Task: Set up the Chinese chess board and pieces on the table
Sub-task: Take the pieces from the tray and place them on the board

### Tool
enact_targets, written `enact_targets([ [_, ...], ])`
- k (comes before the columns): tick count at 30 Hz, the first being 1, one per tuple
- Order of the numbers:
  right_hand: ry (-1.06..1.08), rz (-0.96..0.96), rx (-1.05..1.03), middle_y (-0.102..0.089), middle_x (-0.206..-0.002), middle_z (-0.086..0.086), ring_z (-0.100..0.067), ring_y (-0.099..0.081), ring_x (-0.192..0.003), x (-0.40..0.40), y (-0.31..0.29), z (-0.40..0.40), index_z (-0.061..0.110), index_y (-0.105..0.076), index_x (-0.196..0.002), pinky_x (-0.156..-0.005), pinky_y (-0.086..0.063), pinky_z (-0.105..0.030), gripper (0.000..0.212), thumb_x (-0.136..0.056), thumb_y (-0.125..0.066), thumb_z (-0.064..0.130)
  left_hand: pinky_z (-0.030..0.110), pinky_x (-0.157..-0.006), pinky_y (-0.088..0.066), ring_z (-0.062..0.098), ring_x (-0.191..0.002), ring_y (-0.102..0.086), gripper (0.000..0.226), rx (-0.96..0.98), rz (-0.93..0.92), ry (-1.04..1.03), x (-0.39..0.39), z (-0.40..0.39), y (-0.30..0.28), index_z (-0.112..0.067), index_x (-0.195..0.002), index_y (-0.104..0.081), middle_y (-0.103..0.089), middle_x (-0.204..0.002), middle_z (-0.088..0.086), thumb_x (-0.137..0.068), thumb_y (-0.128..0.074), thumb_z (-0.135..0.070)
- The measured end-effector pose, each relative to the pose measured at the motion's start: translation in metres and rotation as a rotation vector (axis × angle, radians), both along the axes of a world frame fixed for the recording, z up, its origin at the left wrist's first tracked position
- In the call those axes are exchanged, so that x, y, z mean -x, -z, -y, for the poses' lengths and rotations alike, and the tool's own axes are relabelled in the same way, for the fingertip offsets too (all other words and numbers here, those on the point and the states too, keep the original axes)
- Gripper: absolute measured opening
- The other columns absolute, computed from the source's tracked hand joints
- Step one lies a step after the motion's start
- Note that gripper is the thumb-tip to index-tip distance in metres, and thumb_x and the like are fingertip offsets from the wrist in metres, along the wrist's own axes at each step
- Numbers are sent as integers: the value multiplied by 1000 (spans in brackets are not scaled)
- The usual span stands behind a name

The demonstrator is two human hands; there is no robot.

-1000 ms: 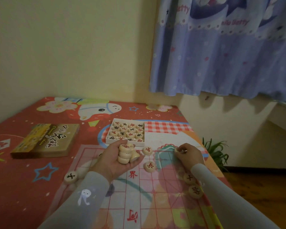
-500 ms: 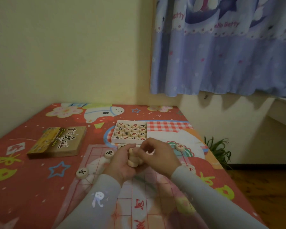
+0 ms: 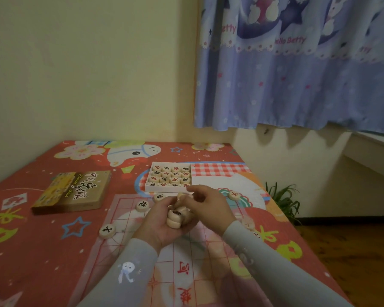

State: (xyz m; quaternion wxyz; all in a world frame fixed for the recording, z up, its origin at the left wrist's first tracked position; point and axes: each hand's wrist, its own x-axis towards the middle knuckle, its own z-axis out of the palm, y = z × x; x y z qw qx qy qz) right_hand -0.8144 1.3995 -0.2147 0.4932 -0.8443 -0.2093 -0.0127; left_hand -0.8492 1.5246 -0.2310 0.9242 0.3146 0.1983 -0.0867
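Nearest, the translucent chess board (image 3: 164, 258) lies flat on the red cartoon tablecloth (image 3: 31, 251), under both forearms, its long axis running away from the person toward the wall; its red characters read upside down from this side. Above it the left hand (image 3: 162, 224) is palm up, fingers curled around a stack of pieces (image 3: 176, 218) that leans on its side across the palm. The right hand (image 3: 206, 207) meets it from the right, thumb and forefinger pinching a single piece (image 3: 181, 195) at the top of the stack. Left of the left hand, two loose pieces rest near the board's edge: a black-marked piece (image 3: 107, 230) and, farther on, another piece (image 3: 141, 205). Right of the right hand sits a red-marked piece (image 3: 234, 194). Just beyond the hands is the white tray (image 3: 150, 173) with rows of pieces, and far left the box lid (image 3: 73, 191).
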Motion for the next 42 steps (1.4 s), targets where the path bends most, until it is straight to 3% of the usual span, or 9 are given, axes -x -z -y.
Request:
enact_targets([
  [2,41,32,13,-66,-92,3,-6,-58,-83,-6,-3,15,20,-67,-114,-73,-48,-19,34,-86,-65,40,51,-75,-57,31,-91,-61,28,77,-34,-8,-2,-2,3,-5,-115,-55,-61,-100,20,-92,-55,-20],
  [6,210,79,122,-68,-83,8,-12,-61,-79,-31,7,60,17,-72,-101,-77,-52,-33,24,-85,-67,34,55,-76,-53,31,-78,-58,26,95,-72,-32,-8,-7,10,-3,-109,-54,-56,-90,20,-90,-58,-20],
  [10,372,53,288,-62,-82,5,-14,-58,-78,-51,27,106,14,-69,-109,-68,-48,-28,28,-85,-66,30,58,-74,-50,30,-77,-56,21,92,-70,-25,-7,-6,8,1,-94,-55,-56,-84,21,-90,-57,-20],
  [16,430,-39,406,-68,-98,-1,-17,-63,-85,-63,50,122,19,-64,-118,-77,-56,-35,41,-83,-64,39,58,-75,-50,29,-82,-55,21,92,-70,-17,-8,0,8,3,-94,-57,-54,-89,20,-90,-58,-18],
  [24,433,-79,642,-63,-79,-1,-16,-58,-70,-73,60,107,20,-63,-83,-54,-43,-26,26,-80,-58,45,61,-76,-50,32,-86,-57,26,86,-96,-48,-9,-4,10,1,-105,-56,-56,-93,23,-91,-59,-21],
  [30,446,-27,588,-62,-111,-7,-22,-58,-96,-77,57,106,18,-62,-115,-74,-48,-29,43,-83,-56,47,59,-75,-51,31,-89,-55,30,91,-107,-53,-10,-3,9,-2,-113,-54,-53,-98,21,-91,-60,-20],
  [36,80,282,207,-61,-95,9,1,-55,-86,-32,19,61,25,-68,-102,-78,-46,-17,21,-85,-66,37,52,-70,-58,35,-74,-64,30,88,-90,-25,-11,5,9,0,-112,-54,-62,-94,24,-92,-57,-22],
  [38,-95,321,223,-60,-95,17,4,-53,-90,-12,9,44,29,-68,-100,-78,-40,-9,18,-85,-66,39,49,-70,-57,32,-72,-65,26,56,-76,-5,-10,7,8,-1,-108,-57,-66,-83,21,-93,-54,-22],
  [42,-301,347,317,-60,-96,16,-2,-48,-93,7,7,19,28,-66,-102,-81,-39,-17,19,-85,-65,37,39,-68,-56,29,-73,-67,28,-59,-77,14,-7,5,8,-1,-98,-65,-69,-79,17,-94,-51,-25],
])
